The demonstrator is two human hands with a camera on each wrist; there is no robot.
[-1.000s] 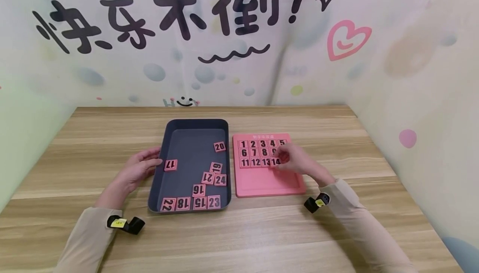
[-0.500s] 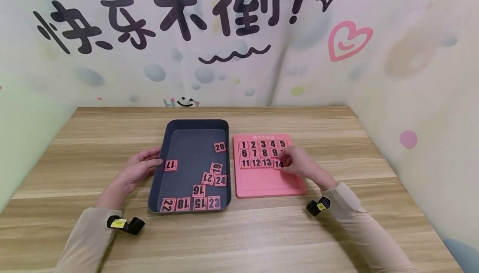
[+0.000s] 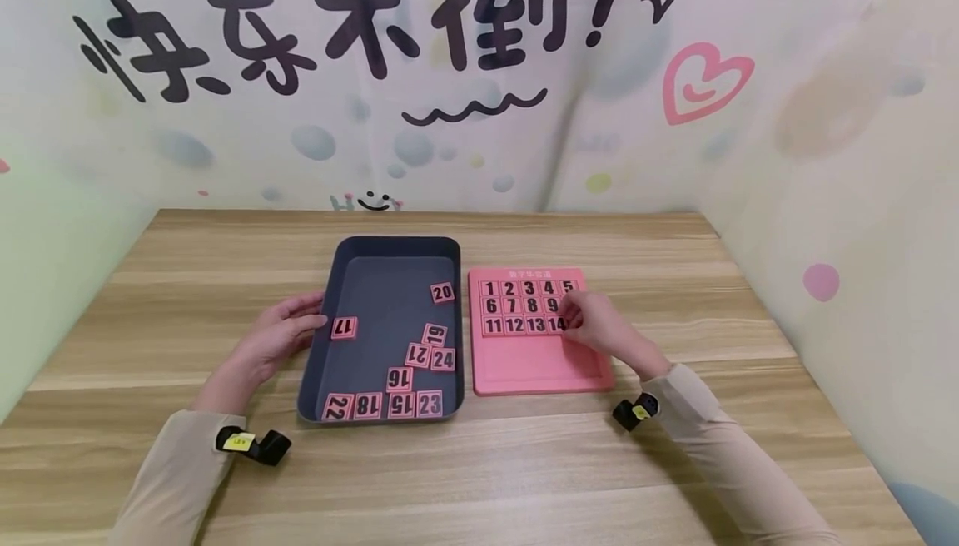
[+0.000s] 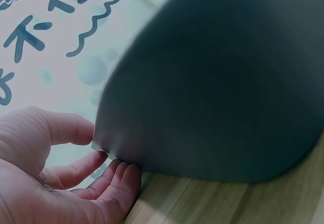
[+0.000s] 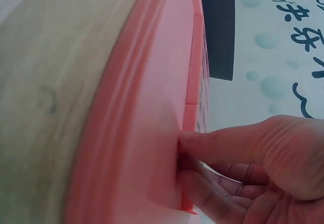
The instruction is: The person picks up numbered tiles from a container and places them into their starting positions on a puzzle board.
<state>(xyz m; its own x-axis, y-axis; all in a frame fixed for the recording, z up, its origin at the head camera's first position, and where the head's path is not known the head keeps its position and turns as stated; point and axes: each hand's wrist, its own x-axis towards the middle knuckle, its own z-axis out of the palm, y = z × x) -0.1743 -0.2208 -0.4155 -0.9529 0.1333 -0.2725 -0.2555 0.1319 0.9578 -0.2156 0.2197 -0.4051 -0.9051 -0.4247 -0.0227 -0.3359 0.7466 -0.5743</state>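
On the right lies a pink number puzzle board (image 3: 517,365), with tiles 1 to 14 showing in three rows except where fingers cover the right end. My right hand (image 3: 601,325) has its thumb and fingertips on tile 14 (image 3: 555,325), which sits level with 13 in the third row. In the right wrist view the thumb meets the front edge of the tile row (image 5: 191,90). My left hand (image 3: 275,336) pinches the left rim of a dark tray (image 3: 397,245), thumb at the edge and fingers below.
Loose number tiles lie in the tray, among them 20 (image 3: 442,292), 17 (image 3: 345,328) and 23 (image 3: 430,404). Several crowd its near right corner, some upside down. Tray and board stand close together on a wooden table (image 3: 479,479) before a printed wall cloth (image 3: 479,146).
Tile 14 first shifted right and toward me in my right hand, leaving a gap, then went back up beside 13. My left hand stays on the tray.
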